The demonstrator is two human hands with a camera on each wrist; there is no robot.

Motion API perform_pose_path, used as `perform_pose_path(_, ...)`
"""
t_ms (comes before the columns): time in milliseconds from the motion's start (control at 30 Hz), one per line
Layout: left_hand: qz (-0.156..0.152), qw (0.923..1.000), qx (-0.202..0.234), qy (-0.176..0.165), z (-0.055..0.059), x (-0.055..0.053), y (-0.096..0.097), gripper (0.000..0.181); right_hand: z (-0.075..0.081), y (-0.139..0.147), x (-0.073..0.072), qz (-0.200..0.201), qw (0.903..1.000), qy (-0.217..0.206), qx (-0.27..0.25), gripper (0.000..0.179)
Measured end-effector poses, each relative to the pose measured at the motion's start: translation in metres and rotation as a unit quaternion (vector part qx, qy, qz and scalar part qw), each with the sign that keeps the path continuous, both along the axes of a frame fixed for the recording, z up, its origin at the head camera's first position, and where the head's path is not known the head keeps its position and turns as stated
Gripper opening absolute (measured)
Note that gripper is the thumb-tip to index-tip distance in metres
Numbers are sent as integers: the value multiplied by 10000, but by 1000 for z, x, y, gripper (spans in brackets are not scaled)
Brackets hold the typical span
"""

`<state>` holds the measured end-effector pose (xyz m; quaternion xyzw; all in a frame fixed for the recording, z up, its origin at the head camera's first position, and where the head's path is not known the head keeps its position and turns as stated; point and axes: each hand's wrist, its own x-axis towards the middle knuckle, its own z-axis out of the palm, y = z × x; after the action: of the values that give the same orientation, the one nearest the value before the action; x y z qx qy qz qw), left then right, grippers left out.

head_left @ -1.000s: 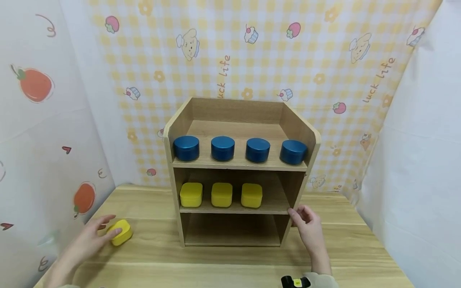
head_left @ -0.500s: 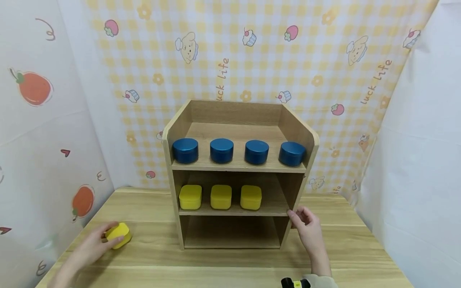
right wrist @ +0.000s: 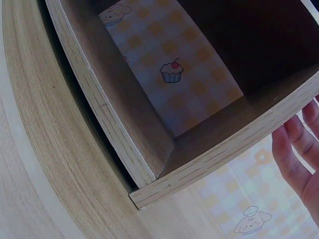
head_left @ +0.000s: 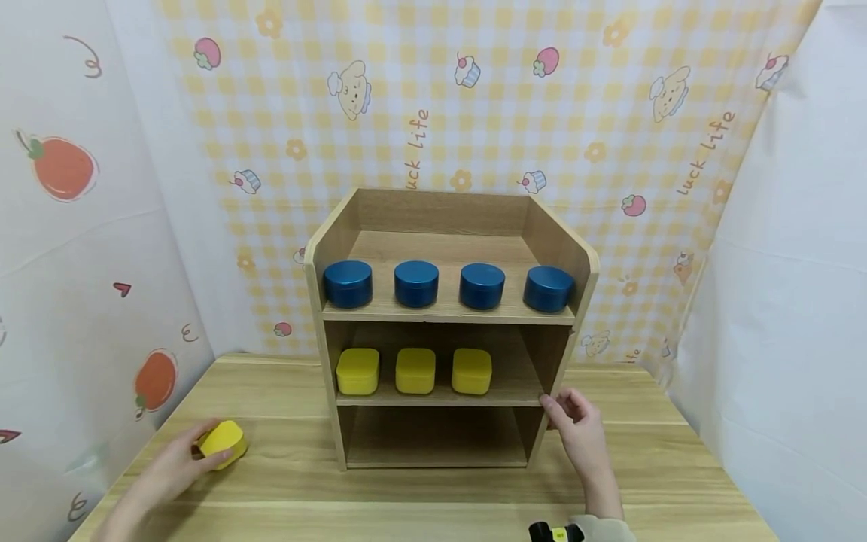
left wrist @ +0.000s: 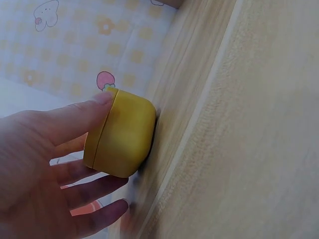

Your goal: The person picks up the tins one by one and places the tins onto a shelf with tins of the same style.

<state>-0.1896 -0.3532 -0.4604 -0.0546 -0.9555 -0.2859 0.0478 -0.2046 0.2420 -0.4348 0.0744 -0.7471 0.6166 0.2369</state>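
Observation:
At the left of the table my left hand (head_left: 172,461) pinches a yellow lidded box (head_left: 226,443) between thumb and fingers. In the left wrist view the thumb lies along the lid of this box (left wrist: 127,134), fingers on its other side, and its base is at the tabletop. My right hand (head_left: 581,430) holds the right side of the wooden shelf (head_left: 433,318), thumb at the front edge by the middle board. Fingers of the right hand (right wrist: 294,154) show outside the side panel in the right wrist view; the thumb is out of sight there.
On the top board stands a row of several round blue tins (head_left: 416,284). Three yellow boxes (head_left: 415,371) sit on the middle board, left to centre. The wooden table (head_left: 284,482) carries the shelf, with patterned cloth (head_left: 420,75) behind and at both sides.
My left hand has closed its fingers round the yellow box, which stays at about the same spot. The right hand has kept its place on the shelf. The head view has tilted slightly.

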Motion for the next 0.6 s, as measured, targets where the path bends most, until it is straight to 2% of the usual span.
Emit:
perform_pose_path(333, -70, 9998, 121, -105, -4, -4, -1, 74, 0, 1, 0, -69, 9999, -107, -33, 12)
perform_pose_path(600, 117, 9993, 157, -311, -4, -2, -2, 77, -1, 1, 0, -31, 9999, -153, 15, 11)
